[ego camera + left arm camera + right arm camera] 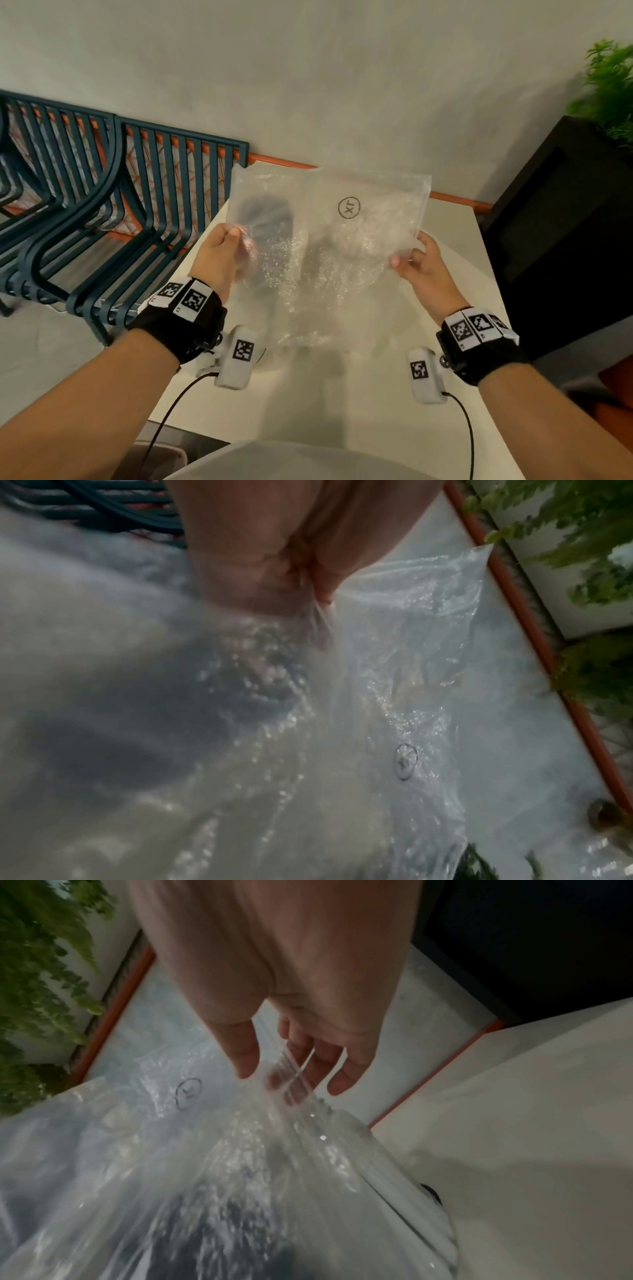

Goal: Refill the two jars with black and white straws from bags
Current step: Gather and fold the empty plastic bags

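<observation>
I hold a large clear plastic bag (329,240) up flat over the white table (459,294); it carries a circled black mark (349,207). My left hand (232,236) pinches its left edge and my right hand (406,256) pinches its right edge. The left wrist view shows the left hand (316,596) bunching the bag (411,647). In the right wrist view the right hand (274,1074) has thumb and fingers on either side of the bag (192,1150). A blurred dark shape (270,219) shows through the film; what it is cannot be told. No jar or straw is plainly visible.
Dark blue slatted metal chairs (102,192) stand left of the table. A black planter (565,222) with a green plant (609,85) stands at the right. An orange strip (281,160) runs along the grey wall behind.
</observation>
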### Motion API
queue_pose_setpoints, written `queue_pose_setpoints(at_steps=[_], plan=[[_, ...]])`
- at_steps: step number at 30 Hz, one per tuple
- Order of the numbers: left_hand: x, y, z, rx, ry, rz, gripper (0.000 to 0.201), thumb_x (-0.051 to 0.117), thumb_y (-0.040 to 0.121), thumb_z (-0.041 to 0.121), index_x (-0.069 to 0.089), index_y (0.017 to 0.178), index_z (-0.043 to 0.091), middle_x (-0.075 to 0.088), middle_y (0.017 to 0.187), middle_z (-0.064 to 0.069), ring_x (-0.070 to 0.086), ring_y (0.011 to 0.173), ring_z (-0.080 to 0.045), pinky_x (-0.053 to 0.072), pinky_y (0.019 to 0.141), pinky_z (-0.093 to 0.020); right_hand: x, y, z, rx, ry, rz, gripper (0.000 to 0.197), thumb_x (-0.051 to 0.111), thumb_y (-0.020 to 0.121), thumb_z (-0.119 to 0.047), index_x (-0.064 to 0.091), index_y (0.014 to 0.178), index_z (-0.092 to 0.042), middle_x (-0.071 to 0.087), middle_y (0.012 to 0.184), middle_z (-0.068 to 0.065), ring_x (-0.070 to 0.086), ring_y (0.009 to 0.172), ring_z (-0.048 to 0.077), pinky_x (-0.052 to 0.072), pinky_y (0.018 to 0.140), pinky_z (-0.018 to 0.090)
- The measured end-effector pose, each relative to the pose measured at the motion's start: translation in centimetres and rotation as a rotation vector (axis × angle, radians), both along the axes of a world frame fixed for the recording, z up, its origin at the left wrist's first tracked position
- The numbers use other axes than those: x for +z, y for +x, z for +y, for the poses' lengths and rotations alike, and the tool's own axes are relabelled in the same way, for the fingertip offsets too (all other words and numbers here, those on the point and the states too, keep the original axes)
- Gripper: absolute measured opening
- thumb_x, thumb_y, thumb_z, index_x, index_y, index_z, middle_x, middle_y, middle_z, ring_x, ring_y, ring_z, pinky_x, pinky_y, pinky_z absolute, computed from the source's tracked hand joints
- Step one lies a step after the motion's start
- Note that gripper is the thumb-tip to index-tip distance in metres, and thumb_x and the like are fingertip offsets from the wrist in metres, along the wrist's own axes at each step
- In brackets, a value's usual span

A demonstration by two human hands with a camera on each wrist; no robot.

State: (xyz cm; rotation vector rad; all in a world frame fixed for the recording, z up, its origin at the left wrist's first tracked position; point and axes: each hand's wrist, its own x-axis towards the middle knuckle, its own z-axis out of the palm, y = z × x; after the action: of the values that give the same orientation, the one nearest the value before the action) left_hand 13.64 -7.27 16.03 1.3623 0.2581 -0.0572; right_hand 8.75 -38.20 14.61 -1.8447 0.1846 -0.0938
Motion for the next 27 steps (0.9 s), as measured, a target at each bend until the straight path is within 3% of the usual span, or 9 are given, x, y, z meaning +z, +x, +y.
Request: queue_pose_setpoints(at_steps=[3, 5, 8, 11, 16, 18, 20, 24, 27], plan=[[0.1, 0.3, 0.5, 0.034, -0.048, 0.023, 0.029, 0.042, 0.099, 0.019, 0.052, 0.073, 0.028, 0.053, 0.071, 0.008, 0.05, 0.078, -0.015, 0.042, 0.082, -0.04, -0.8, -0.7, 1.0, 0.066, -0.011, -0.007, 0.073, 0.063, 0.088, -0.001, 0.021, 0.141, -0.028, 0.061, 0.091, 0.001, 0.061, 0.099, 0.017, 0.042, 0.098, 0.032], [0.6, 0.1, 0.8, -0.013, -0.059, -0.004, 0.013, 0.047, 0.097, 0.018, 0.052, 0.1, 0.03, 0.058, 0.082, 0.007, 0.055, 0.079, -0.014, 0.047, 0.077, -0.038, -0.7, -0.9, 1.4, -0.053, 0.083, -0.099, 0.062, 0.054, 0.087, 0.015, 0.034, 0.12, -0.033, 0.056, 0.086, 0.002, 0.057, 0.08, 0.017, 0.049, 0.081, 0.038], [0.9, -1.0, 1.6, -0.312, 0.126, -0.035, 0.077, 0.063, 0.088, 0.011, 0.014, 0.14, 0.039, 0.056, 0.109, 0.006, 0.061, 0.096, -0.016, 0.054, 0.076, -0.037, 0.3, -0.7, 0.9, -0.245, 0.099, -0.262, 0.049, 0.041, 0.087, 0.02, 0.034, 0.092, -0.028, 0.056, 0.085, 0.004, 0.057, 0.067, 0.017, 0.05, 0.064, 0.032], [0.4, -2.7, 1.6, -0.51, 0.315, -0.065, 0.088, 0.066, 0.081, -0.003, 0.013, 0.138, 0.039, 0.051, 0.109, 0.006, 0.06, 0.093, -0.018, 0.054, 0.072, -0.034, 0.8, -1.0, 0.7, -0.273, 0.134, -0.322, 0.041, 0.038, 0.09, 0.018, 0.038, 0.087, -0.022, 0.054, 0.091, 0.003, 0.057, 0.065, 0.018, 0.054, 0.065, 0.033], [-0.8, -2.4, 1.3, -0.164, 0.231, -0.095, 0.062, 0.06, 0.086, -0.004, 0.033, 0.128, 0.033, 0.062, 0.099, -0.004, 0.062, 0.096, -0.026, 0.052, 0.088, -0.051, -0.5, -2.0, 1.2, -0.102, -0.021, -0.253, 0.04, 0.05, 0.093, 0.007, 0.058, 0.11, -0.029, 0.044, 0.126, -0.005, 0.063, 0.09, 0.02, 0.057, 0.081, 0.034], [-0.9, -2.5, 1.7, -0.274, 0.179, -0.005, 0.079, 0.064, 0.083, -0.002, 0.021, 0.136, 0.039, 0.058, 0.109, -0.003, 0.059, 0.102, -0.026, 0.05, 0.089, -0.054, -0.6, -1.9, 1.1, -0.142, 0.03, -0.254, 0.048, 0.047, 0.091, 0.014, 0.055, 0.121, -0.022, 0.039, 0.125, -0.013, 0.063, 0.081, 0.008, 0.058, 0.074, 0.024], [-1.4, -3.3, 2.0, -0.529, 0.266, 0.134, 0.088, 0.07, 0.079, 0.001, 0.017, 0.134, 0.046, 0.059, 0.11, 0.001, 0.059, 0.103, -0.022, 0.052, 0.082, -0.042, -0.6, -1.4, 0.3, -0.192, 0.081, -0.251, 0.057, 0.048, 0.087, 0.02, 0.048, 0.132, -0.015, 0.035, 0.127, -0.013, 0.063, 0.083, 0.004, 0.055, 0.07, 0.017], [-3.9, -4.2, 1.6, -0.587, 0.498, 0.182, 0.02, 0.066, 0.086, 0.011, 0.059, 0.103, 0.017, 0.063, 0.095, -0.004, 0.06, 0.095, -0.025, 0.051, 0.083, -0.039, -0.6, -1.5, 0.1, -0.047, 0.006, -0.182, 0.082, 0.059, 0.086, 0.013, 0.026, 0.145, -0.034, 0.024, 0.146, -0.009, 0.06, 0.109, 0.017, 0.054, 0.081, 0.023], [-4.2, -3.8, 1.1, -0.406, 0.325, 0.162, 0.009, 0.054, 0.092, 0.005, 0.053, 0.086, 0.013, 0.055, 0.084, -0.001, 0.055, 0.083, -0.02, 0.051, 0.073, -0.038, -1.3, -2.6, 0.2, 0.038, 0.015, -0.115, 0.08, 0.067, 0.088, -0.01, 0.025, 0.141, -0.052, 0.034, 0.144, -0.016, 0.058, 0.112, 0.013, 0.051, 0.092, 0.031]])
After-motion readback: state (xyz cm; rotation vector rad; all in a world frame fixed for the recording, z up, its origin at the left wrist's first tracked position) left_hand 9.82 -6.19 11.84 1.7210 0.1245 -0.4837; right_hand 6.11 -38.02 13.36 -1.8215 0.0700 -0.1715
